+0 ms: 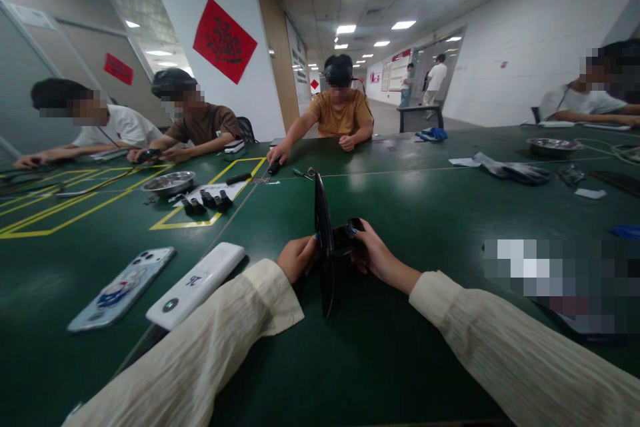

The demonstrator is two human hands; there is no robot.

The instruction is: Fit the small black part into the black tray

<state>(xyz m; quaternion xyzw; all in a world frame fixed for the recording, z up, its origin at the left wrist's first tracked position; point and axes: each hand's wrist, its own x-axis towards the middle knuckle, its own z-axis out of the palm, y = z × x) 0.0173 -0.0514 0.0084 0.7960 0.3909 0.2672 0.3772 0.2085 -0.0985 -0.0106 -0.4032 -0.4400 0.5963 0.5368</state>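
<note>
A thin black panel stands upright on edge in front of me, its narrow side toward the camera. From its right face juts a small black block-like bracket. My left hand grips the panel from the left, with some fingers hidden behind it. Around the bracket close the fingers of my right hand. I cannot make out what kind of device the panel is. To the left lie a white power bank marked 26 and a phone in a patterned case.
Several black parts, a metal bowl and pliers lie across the green table. Gloves, another bowl and a blurred-out item are at right. Opposite, a person's hand touches a black object.
</note>
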